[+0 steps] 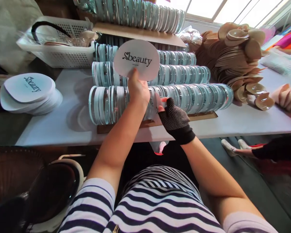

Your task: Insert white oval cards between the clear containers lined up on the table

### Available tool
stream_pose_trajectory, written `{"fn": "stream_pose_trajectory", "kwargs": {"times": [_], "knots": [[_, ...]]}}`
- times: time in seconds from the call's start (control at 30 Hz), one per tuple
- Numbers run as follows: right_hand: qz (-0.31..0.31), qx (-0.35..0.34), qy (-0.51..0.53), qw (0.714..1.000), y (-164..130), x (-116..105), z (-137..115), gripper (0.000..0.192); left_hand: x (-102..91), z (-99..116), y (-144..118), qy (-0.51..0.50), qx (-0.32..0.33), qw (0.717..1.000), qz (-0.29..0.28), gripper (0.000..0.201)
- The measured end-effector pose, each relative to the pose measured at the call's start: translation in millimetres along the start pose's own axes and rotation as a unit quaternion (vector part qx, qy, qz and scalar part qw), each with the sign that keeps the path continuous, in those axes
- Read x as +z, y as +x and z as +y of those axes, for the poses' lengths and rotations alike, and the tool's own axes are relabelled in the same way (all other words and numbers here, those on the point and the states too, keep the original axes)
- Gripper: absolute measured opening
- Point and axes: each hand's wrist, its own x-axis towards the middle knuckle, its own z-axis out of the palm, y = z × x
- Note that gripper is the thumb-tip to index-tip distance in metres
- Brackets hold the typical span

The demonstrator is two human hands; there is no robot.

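My bare left hand (138, 89) pinches the lower edge of a white rounded card (137, 58) printed "Sbeauty", held up above the rows. My right hand (176, 121), in a black fingerless glove, has its thumb and fingers closed on a thin, pale pinkish piece (156, 108) seen nearly edge-on; its kind I cannot make out. That piece is right at the front row of clear round plastic cases (196, 97), which stand on edge, packed side by side. Some of the cases show white inside. Further rows of cases (184, 74) lie behind it.
A stack of matching cards (29, 89) lies at the left of the white table (60, 126). Behind it stands a white basket (63, 55). Beige cups (225, 58) are piled at the right. A black round fan-like object (55, 187) is at lower left. Another person's feet (229, 147) show at right.
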Motion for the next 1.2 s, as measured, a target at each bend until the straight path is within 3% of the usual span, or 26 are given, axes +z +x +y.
{"fn": "stream_pose_trajectory", "kwargs": {"times": [0.13,0.27,0.57,0.63,0.7,0.77,0.83,0.9,0.93,0.97,1.03,1.1,1.13,1.2], "knots": [[0.032,0.016,0.098,0.995,-2,0,11,0.028,-1.1,-1,2,0.016,0.006,1.0,-0.001,0.047],[0.052,0.022,0.112,0.992,10,10,7,0.022,-5.4,-4,6,0.039,0.002,0.999,-0.013,0.048],[-0.072,-0.024,-0.066,0.995,2,2,-7,0.029,-9.1,-3,7,0.071,-0.014,0.997,-0.016,0.042],[-0.086,-0.025,-0.052,0.995,1,0,-5,0.027,-6.7,-2,3,0.066,-0.01,0.998,-0.016,0.043],[-0.104,-0.004,0.044,0.994,1,0,-2,0.024,-4.5,-2,-2,0.059,-0.003,0.998,-0.016,0.045],[-0.16,0.044,0.239,0.957,2,1,-1,0.028,-3.0,-3,-5,0.057,0.001,0.998,-0.016,0.046],[-0.227,0.092,0.45,0.859,2,2,-1,0.036,-2.5,-4,-6,0.069,0.003,0.997,-0.016,0.044],[-0.252,0.113,0.585,0.763,1,4,-1,0.038,-2.9,-4,-7,0.085,0.004,0.996,-0.012,0.043],[-0.254,0.112,0.616,0.737,0,5,-1,0.037,-3.3,-4,-7,0.085,0.007,0.996,-0.013,0.043],[-0.259,0.109,0.622,0.731,0,5,1,0.035,-3.8,-3,-7,0.079,0.012,0.997,-0.016,0.045],[-0.307,0.092,0.557,0.766,1,1,8,0.033,-4.4,-2,-6,0.059,0.02,0.998,-0.024,0.048],[-0.317,0.061,0.417,0.849,8,-10,17,0.035,-3.8,-2,-6,0.049,0.028,0.998,-0.028,0.048],[-0.272,0.044,0.349,0.896,15,-17,22,0.036,-2.8,-3,-7,0.051,0.032,0.998,-0.028,0.047],[-0.092,0.004,0.241,0.966,36,-31,26,0.039,0.0,-7,-10,0.057,0.042,0.997,-0.035,0.044]]}}
